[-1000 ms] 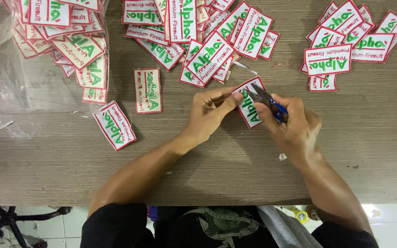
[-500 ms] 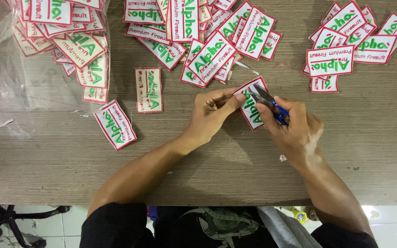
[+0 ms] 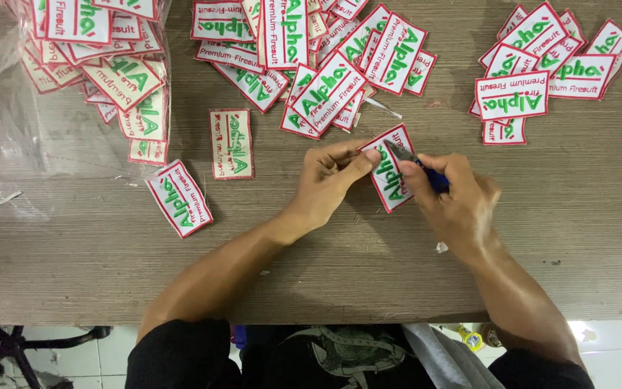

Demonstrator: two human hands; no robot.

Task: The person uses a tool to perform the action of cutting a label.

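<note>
Nearest the front edge of the wooden bench [image 3: 584, 238], both forearms are brought in over the edge so that the work is kept close under the eyes. The left hand [image 3: 329, 180] is laid on the bench a little in from the middle of the front edge, its fingers [image 3: 365, 160] closed on the near-left edge of a white patch [image 3: 390, 169] with a red border and green lettering; the patch is pinned at an angle, presumably so that its edge is steadied for trimming. The right hand [image 3: 455, 198] is clenched around a small blue-handled snipper [image 3: 415, 162], whose dark tip is set against the patch's upper part, touching it. A small white scrap [image 3: 441, 247] lies just beside the right wrist. Further left, two single patches are set apart: one tilted [image 3: 178, 197], one upright [image 3: 231, 142]. Toward the far left corner, a clear plastic bag [image 3: 52, 137] holds many patches, some spilling from its mouth. Along the far edge a loose heap of patches [image 3: 311, 57] lies within reach of the left hand, and near the far right corner a separate pile [image 3: 541, 72] is kept well apart from it, which suggests sorting.
</note>
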